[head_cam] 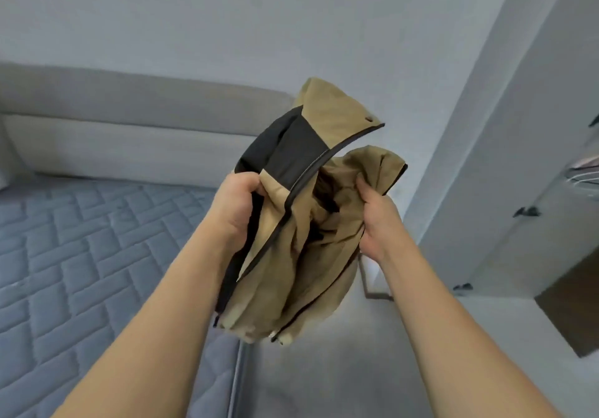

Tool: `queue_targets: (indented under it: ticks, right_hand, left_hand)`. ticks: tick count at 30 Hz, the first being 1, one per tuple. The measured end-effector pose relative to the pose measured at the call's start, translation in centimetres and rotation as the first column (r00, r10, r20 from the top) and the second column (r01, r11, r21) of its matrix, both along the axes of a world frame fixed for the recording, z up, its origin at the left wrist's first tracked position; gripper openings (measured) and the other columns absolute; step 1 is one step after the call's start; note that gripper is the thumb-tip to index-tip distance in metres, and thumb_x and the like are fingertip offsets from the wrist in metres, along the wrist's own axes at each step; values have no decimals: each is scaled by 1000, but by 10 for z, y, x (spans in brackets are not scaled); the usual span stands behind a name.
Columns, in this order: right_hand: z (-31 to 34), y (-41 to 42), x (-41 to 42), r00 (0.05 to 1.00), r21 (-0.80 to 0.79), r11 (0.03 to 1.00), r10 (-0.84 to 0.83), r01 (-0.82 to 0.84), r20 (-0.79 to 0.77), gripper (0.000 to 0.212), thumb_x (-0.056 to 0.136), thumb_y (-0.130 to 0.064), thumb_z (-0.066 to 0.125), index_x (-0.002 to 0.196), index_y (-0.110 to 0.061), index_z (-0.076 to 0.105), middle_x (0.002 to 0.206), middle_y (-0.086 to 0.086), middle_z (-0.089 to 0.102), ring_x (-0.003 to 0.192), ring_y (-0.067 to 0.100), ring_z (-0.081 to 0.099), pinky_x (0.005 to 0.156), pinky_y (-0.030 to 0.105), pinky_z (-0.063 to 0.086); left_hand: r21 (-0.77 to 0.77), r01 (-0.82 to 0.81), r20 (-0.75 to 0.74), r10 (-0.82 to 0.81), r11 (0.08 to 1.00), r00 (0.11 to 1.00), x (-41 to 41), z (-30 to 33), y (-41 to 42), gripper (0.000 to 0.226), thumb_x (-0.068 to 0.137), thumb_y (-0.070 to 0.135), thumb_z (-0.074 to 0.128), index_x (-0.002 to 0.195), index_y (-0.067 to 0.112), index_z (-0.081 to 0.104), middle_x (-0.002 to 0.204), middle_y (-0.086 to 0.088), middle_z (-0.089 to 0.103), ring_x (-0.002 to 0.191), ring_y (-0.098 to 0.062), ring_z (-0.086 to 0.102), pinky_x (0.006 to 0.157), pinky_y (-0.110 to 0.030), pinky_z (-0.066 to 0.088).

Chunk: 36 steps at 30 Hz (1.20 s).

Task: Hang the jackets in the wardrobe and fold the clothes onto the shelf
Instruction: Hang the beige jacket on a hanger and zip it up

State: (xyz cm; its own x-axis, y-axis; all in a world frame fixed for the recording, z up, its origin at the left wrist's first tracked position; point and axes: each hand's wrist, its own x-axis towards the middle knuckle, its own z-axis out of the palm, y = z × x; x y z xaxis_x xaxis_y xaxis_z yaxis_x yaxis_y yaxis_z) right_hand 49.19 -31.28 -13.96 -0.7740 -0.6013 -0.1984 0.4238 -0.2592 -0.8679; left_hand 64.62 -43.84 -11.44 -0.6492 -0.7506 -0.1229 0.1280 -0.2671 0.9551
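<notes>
A blue quilted mattress (81,255) lies against a grey upholstered headboard (129,126).

Both bare forearms extended forward and raised; left hand (238,205) and right hand (377,220) level, fingers curled, each gripping one side of the jacket (301,255).

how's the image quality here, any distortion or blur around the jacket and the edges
Head view: soft, even light with no glare or hard shadows; the tan jacket, held up by the left hand and right hand, is fairly sharp; wide-angle distortion tilts the wardrobe door and bends the bed; the forearms and frame edges look smeared and soft.
</notes>
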Motion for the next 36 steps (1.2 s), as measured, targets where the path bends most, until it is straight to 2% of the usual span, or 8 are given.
queue_targets:
  ticks: [4, 9, 13, 17, 21, 26, 31, 36]
  right_hand:
    - [23, 40, -86, 976, 70, 982, -163, 175, -145, 38, 95, -46, 59, 119, -17, 66, 107, 8, 75, 101, 30, 70, 92, 49, 55]
    - [21, 73, -190, 881, 260, 857, -368, 446, -297, 58, 95, -59, 47, 137, -20, 53, 124, 3, 65, 106, 21, 61, 100, 42, 50]
    - [13, 103, -273, 759, 303, 705, -527, 641, -382, 51, 99, -50, 46, 133, -13, 51, 92, -6, 59, 80, 10, 54, 65, 22, 44]
    - [18, 140, -339, 631, 331, 538, -639, 775, -440, 33, 97, -45, 52, 115, -18, 54, 110, 1, 64, 106, 24, 58, 90, 33, 47]
    - [31, 191, -386, 561, 376, 417, -580, 828, -591, 32, 87, -19, 60, 117, -26, 51, 112, -2, 63, 104, 20, 59, 96, 38, 48]
    - [33, 255, -429, 417, 359, 217, -561, 908, -716, 35, 89, -12, 54, 112, -37, 48, 98, -20, 54, 91, 3, 53, 77, 24, 41]
    - [14, 309, -476, 100, 204, -114, -586, 972, -804, 12, 97, -21, 53, 105, -29, 51, 90, -14, 58, 80, 3, 56, 61, 19, 39]
    - [7, 363, -533, 13, 234, -300, -590, 925, -807, 13, 100, -21, 50, 96, -13, 60, 89, -1, 62, 80, 14, 59, 69, 28, 46]
  left_hand:
    - [-60, 117, 46, -114, 991, 992, -98, 23, 18, 15, 48, 17, 51, 62, 15, 55, 68, -4, 61, 71, -26, 58, 67, -33, 45]
    - [-27, 277, 58, -275, 961, 960, -218, 11, 43, 22, 49, 18, 57, 69, 12, 66, 75, -5, 68, 76, -27, 65, 73, -37, 50]
    - [-51, 481, 93, -476, 875, 875, -311, -9, 57, 29, 59, 21, 58, 81, 7, 70, 77, -6, 73, 72, -21, 71, 70, -37, 51]
    - [-7, 656, 106, -651, 755, 751, -400, -20, 74, 33, 75, 20, 59, 104, 8, 71, 96, -10, 76, 87, -25, 74, 76, -38, 55]
    - [80, 782, 113, -785, 618, 609, -485, -23, 107, 35, 80, 23, 61, 111, 9, 69, 101, -13, 75, 94, -30, 72, 86, -44, 56]
    - [148, 872, 177, -880, 467, 442, -574, -32, 175, 35, 84, 28, 61, 114, 13, 68, 100, -11, 76, 98, -32, 70, 95, -50, 53]
    - [143, 936, 293, -917, 322, 270, -656, -54, 242, 21, 88, 24, 61, 103, 13, 71, 79, -7, 76, 80, -26, 72, 63, -32, 53]
    - [119, 958, 448, -875, 263, 185, -731, -74, 282, 30, 86, 20, 62, 114, 8, 67, 110, -16, 70, 105, -34, 64, 97, -46, 51]
